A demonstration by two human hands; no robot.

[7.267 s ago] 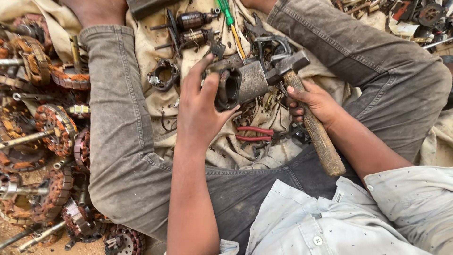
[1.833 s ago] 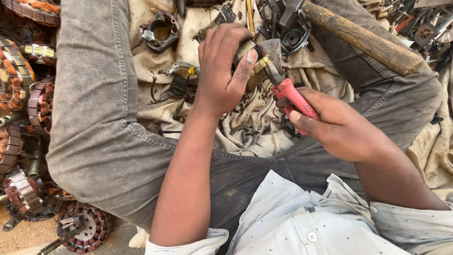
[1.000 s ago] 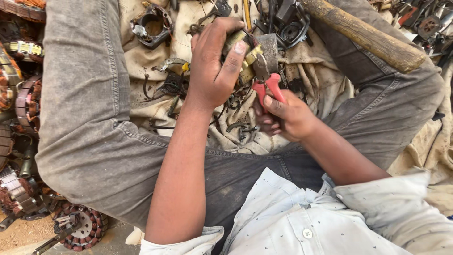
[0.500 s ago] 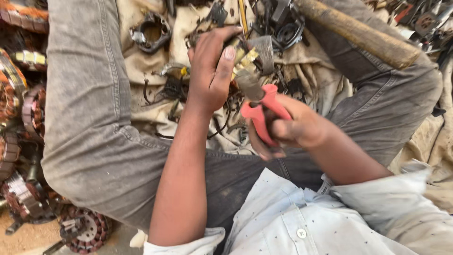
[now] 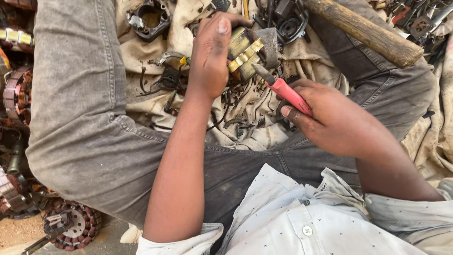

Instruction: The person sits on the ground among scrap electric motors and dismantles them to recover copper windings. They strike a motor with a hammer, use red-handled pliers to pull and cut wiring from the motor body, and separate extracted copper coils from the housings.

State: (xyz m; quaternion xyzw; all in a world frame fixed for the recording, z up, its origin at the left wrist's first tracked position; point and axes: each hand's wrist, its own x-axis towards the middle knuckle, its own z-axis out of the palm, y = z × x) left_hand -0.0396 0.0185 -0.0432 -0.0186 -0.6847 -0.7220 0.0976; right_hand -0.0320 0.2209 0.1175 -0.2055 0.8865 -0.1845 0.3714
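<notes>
Pliers (image 5: 283,89) in right hand (image 5: 330,123) touch motor part (image 5: 245,52) under left hand (image 5: 210,56).

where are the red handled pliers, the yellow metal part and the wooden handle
red-handled pliers (image 5: 288,93), head view, on the red grip just above the right hand
yellow metal part (image 5: 245,52), head view, on its yellow face beside the left hand
wooden handle (image 5: 363,30), head view, on the middle of the shaft

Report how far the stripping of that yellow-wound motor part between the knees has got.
Done: loose wire bits and clips already lie on the dirty cloth, and the wooden-handled hammer is set aside on the leg. In hand: the left hand grips the motor part while the right hand works red-handled pliers at it. Left: its yellow windings are in place.
</notes>
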